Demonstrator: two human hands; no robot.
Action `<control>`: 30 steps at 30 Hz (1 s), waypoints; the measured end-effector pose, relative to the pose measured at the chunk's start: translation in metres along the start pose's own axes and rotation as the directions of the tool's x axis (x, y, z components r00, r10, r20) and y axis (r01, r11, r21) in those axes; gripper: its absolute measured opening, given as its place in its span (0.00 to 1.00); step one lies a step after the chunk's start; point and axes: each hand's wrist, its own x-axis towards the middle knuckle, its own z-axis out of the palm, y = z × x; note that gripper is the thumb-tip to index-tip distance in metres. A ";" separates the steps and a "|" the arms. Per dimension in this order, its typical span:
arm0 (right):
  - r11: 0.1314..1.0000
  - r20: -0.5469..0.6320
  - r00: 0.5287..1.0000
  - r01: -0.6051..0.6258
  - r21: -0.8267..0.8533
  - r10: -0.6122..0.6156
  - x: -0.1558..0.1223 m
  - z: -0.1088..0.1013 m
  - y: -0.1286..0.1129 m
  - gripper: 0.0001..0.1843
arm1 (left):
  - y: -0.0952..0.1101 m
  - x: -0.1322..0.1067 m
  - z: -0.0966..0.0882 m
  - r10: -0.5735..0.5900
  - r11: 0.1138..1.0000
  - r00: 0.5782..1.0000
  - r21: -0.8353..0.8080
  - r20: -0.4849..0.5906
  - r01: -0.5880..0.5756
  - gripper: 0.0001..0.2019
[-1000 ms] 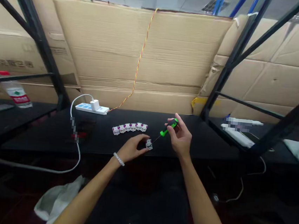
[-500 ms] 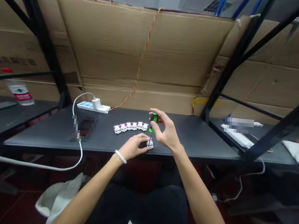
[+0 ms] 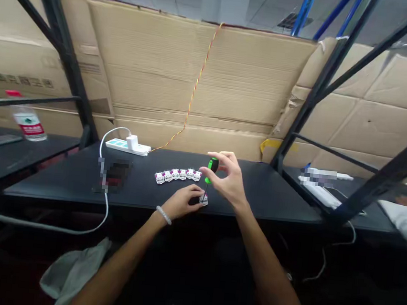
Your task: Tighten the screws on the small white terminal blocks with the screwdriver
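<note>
Two bare hands worked close together over the flat black tabletop (image 3: 249,195), though they did not clasp each other. The left hand (image 3: 184,201), its wrist circled by one pale beaded bracelet (image 3: 163,215), had its thumb and fingers closed on one small white-and-purple blocky part (image 3: 203,200), near the table's front edge. The right hand (image 3: 228,179) gripped one screwdriver with a bright green and black handle (image 3: 211,164), held nearly upright, its thin shaft running down to that part; from where I stood, I couldn't tell exactly where the tip sat.

Just behind the left hand I counted six more white-and-purple blocky parts (image 3: 175,174), side by side in a slightly curved row, making seven in all. Farther back on the left lay one long white power strip (image 3: 141,150) with one white cube-shaped plug (image 3: 131,141) on it. One clear plastic bottle with a red cap (image 3: 32,126) stood off to the far left, beyond the dark metal frame (image 3: 63,57).
</note>
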 end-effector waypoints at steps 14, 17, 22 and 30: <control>0.995 0.056 0.997 0.052 -0.084 -0.048 0.005 -0.006 -0.005 0.19 | 0.000 0.000 0.000 -0.001 1.000 1.000 -0.030 0.016 0.001 0.13; 0.994 0.120 0.991 0.067 -0.082 -0.056 0.006 -0.009 -0.005 0.19 | -0.002 -0.001 -0.001 -0.001 0.999 1.000 -0.047 0.013 0.001 0.15; 0.994 0.030 0.999 0.039 -0.098 -0.036 0.009 -0.007 -0.003 0.16 | -0.005 -0.003 -0.003 -0.016 0.999 1.000 -0.049 0.003 0.016 0.21; 0.997 -0.008 0.999 0.031 -0.071 -0.032 0.005 -0.001 0.002 0.17 | -0.002 -0.003 -0.004 -0.016 0.999 1.000 -0.050 0.001 0.016 0.19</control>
